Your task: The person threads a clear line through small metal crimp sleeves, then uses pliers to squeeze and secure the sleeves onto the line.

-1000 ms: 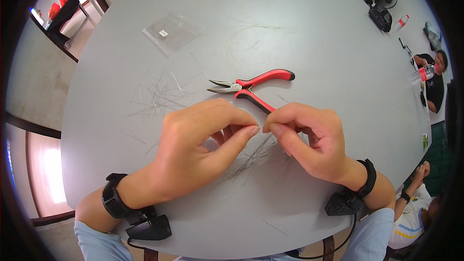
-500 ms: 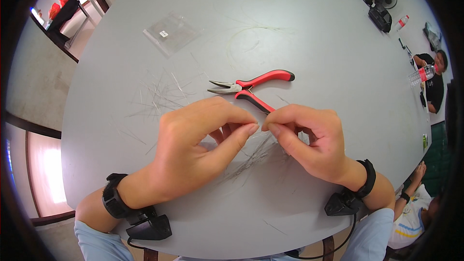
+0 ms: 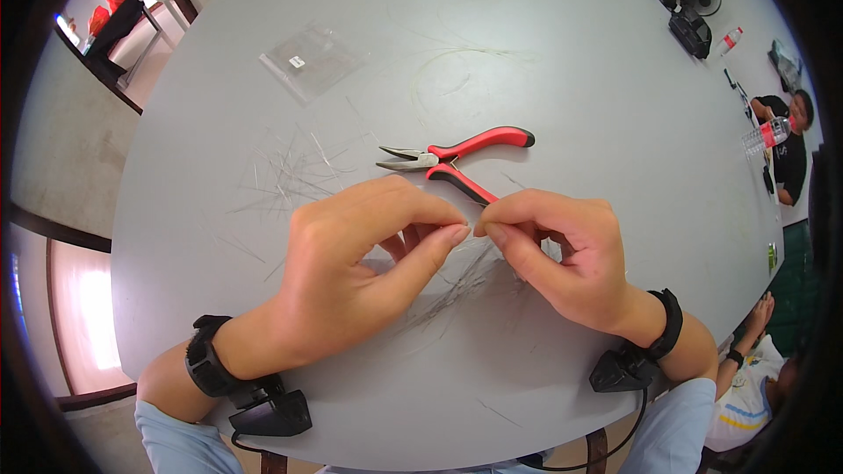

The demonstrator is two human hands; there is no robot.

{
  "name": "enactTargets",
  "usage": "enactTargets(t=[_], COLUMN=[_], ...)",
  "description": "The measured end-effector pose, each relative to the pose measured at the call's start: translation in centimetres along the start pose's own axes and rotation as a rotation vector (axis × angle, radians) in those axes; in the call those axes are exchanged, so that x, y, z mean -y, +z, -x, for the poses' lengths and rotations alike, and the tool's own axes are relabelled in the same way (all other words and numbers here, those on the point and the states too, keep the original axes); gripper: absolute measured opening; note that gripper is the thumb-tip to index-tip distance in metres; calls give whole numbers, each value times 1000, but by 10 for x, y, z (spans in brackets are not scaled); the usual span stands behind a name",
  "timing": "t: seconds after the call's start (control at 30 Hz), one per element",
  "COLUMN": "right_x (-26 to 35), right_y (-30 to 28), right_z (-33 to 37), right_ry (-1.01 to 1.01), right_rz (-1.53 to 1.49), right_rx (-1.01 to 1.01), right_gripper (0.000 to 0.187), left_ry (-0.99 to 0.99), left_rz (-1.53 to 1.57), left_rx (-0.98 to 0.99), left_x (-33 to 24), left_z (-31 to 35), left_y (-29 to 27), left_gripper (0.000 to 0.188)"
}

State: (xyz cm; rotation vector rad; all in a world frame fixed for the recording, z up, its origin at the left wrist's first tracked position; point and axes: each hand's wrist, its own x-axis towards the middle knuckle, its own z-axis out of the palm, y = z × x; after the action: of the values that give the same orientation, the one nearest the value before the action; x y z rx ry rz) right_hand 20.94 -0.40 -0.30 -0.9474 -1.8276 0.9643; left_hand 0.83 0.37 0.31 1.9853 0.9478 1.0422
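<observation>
Over the table my left hand (image 3: 360, 259) is closed in a pinch, thumb against forefinger. My right hand (image 3: 566, 250) pinches the same way, its fingertips a small gap from the left ones. Whatever sits between the fingertips is too fine to make out. Just beyond my hands lie needle-nose pliers (image 3: 493, 138) with red and black handles, jaws parted; one handle's end reaches behind my right forefinger. Beneath my hands is a dark bundle of thin wire-like strands (image 3: 452, 291), partly hidden. A looser scatter of fine strands (image 3: 294, 171) lies beyond my left hand.
A clear zip bag (image 3: 316, 70) lies toward the far left of the grey table (image 3: 615, 123). Pale curved strands (image 3: 457, 51) rest farther back. Two people sit along the right side, near a water bottle (image 3: 773, 133). A black device (image 3: 691, 33) stands at the far right.
My right fingertips have shifted very slightly to the left, toward the left hand. Both pinches stay closed, and the pliers and strands lie where they were.
</observation>
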Motion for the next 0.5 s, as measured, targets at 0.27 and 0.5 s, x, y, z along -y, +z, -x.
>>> enactTargets(t=[0.27, 0.5], right_x=[0, 3], right_y=[1, -2], right_z=[0, 1], right_ry=[9, 55], right_rz=[-8, 19], right_rx=[-2, 52], right_gripper=[10, 10], left_ry=[-8, -4], left_rz=[-2, 4], left_rx=[-3, -2], left_x=[0, 0], left_z=[0, 0], left_y=[-1, -1], left_gripper=[10, 9])
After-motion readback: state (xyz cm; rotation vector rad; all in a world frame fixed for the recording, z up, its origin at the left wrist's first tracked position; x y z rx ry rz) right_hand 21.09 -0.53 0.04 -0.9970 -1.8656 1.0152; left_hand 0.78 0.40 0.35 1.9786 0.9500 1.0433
